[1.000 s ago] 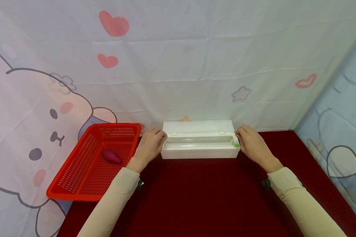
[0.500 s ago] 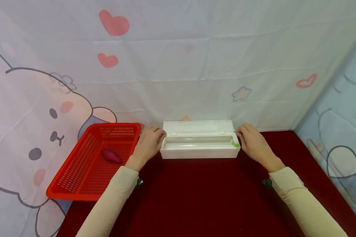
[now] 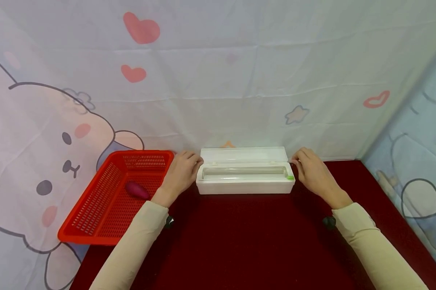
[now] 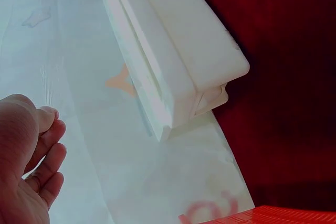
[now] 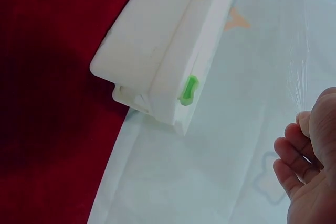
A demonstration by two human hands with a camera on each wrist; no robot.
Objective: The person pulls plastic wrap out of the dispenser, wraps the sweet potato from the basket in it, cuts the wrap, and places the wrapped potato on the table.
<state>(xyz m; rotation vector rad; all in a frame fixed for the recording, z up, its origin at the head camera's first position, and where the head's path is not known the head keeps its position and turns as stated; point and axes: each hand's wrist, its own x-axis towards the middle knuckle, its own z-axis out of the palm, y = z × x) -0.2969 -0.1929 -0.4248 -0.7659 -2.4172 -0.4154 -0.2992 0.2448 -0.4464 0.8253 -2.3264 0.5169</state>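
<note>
A long white cling film dispenser (image 3: 245,187) stands on the dark red table, its lid (image 3: 243,155) raised at the back. A green slide cutter (image 5: 189,91) sits at its right end. My left hand (image 3: 181,171) is by the dispenser's left end, thumb and finger pinching clear cling film (image 4: 48,87) that gathers in creases at the fingertips. At the right end my right hand (image 3: 314,173) pinches the film's other corner, where similar creases fan out in the right wrist view. Between the hands the film is almost invisible.
A red plastic basket (image 3: 105,237) stands to the left, close to my left forearm, with a purple sweet potato-like object (image 3: 137,190) in it. A printed cloth (image 3: 218,80) hangs right behind the dispenser, and another side of it rises at the right.
Both hands have shifted slightly outward and away from me, still pinching the film. The dispenser and basket have stayed in place.
</note>
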